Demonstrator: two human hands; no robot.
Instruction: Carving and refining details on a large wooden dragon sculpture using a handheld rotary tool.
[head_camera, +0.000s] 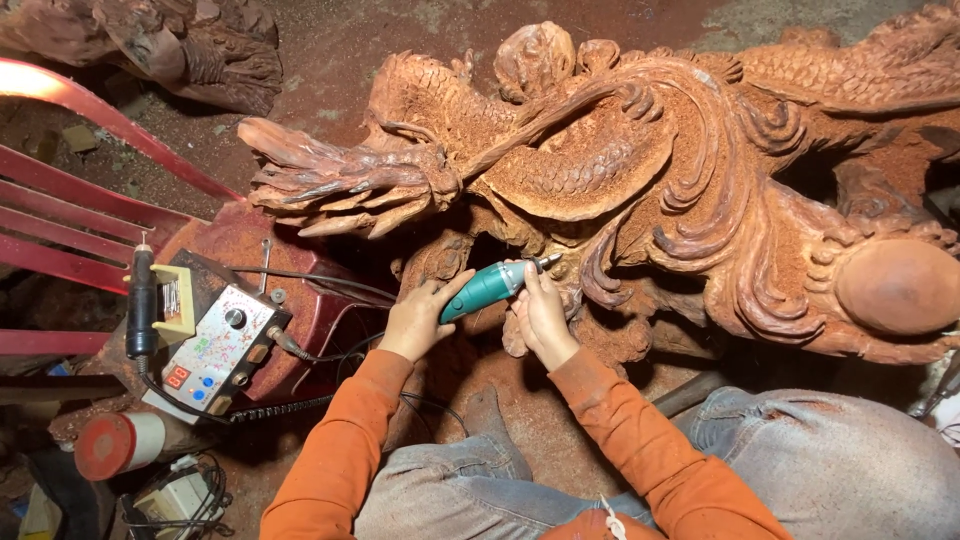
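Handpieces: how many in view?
2. A teal handpiece held by both hands at the carving; a black handpiece parked upright beside the control box, left. Others may be hidden.

Teal rotary tool (485, 288), reddish-brown scale-patterned carving (640, 170), orange sleeves (345, 450), perhaps dusty.

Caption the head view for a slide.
Both hands hold a teal rotary tool against a reddish dragon carving.

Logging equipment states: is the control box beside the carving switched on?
On. The control box shows lit red digits on its small display. Both hands grip the green tool.
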